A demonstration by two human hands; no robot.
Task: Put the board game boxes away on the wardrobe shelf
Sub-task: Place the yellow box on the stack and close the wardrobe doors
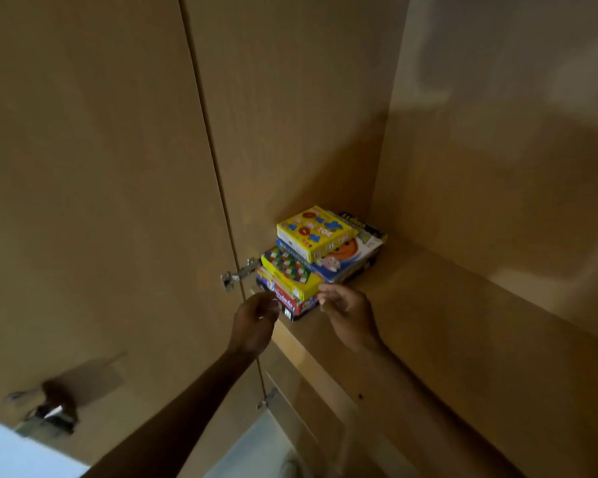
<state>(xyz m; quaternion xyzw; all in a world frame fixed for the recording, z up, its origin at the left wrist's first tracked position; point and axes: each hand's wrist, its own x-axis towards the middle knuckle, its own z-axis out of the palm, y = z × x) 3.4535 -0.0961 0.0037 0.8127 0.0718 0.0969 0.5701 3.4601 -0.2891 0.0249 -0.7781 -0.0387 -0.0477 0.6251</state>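
Note:
Several board game boxes are stacked in the back left corner of the wardrobe shelf [428, 305]. A yellow tic-tac-toe box [313, 232] lies on top, over a blue-and-white box [346, 258]. A yellow box with a checkered picture [289, 272] and a red box [285, 300] stick out at the front of the stack. My left hand [256, 322] is just in front of the stack's left corner, fingers loosely curled, holding nothing. My right hand [347, 313] is at the stack's front right, fingertips at the checkered box's corner, empty.
The open wardrobe door [101, 201] stands on the left, with a metal hinge [237, 272] beside the stack and a second hinge [266, 398] lower down. A metal handle [45, 408] shows at lower left. The shelf extends bare to the right.

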